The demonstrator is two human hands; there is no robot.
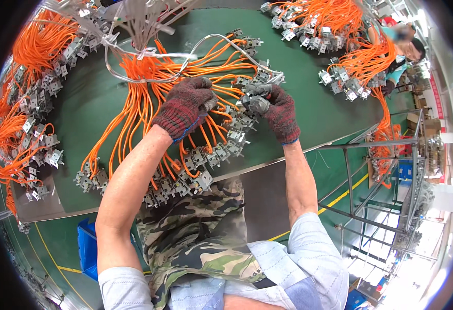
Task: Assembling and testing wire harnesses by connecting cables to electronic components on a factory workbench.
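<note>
A bundle of orange cables (133, 98) fans out over the green table, each cable ending in a small grey metal connector (203, 181). My left hand (185, 106), in a dark red knitted glove with grey fingertips, is curled closed over the middle of the cables. What it grips, if anything, is hidden. My right hand (275, 111), gloved alike, has its fingers pinched together at the right-hand row of connectors; the thing between them cannot be made out. A thin white cable (211, 36) arcs from the bundle to connectors just above my right hand.
White cables (144, 26) hang down over the bundle. More orange cable bundles lie at the left (43, 41) and far right (329, 18). A co-worker (399, 51) is beyond the table's right end. Below stand a metal frame (347, 175) and a blue bin (88, 248).
</note>
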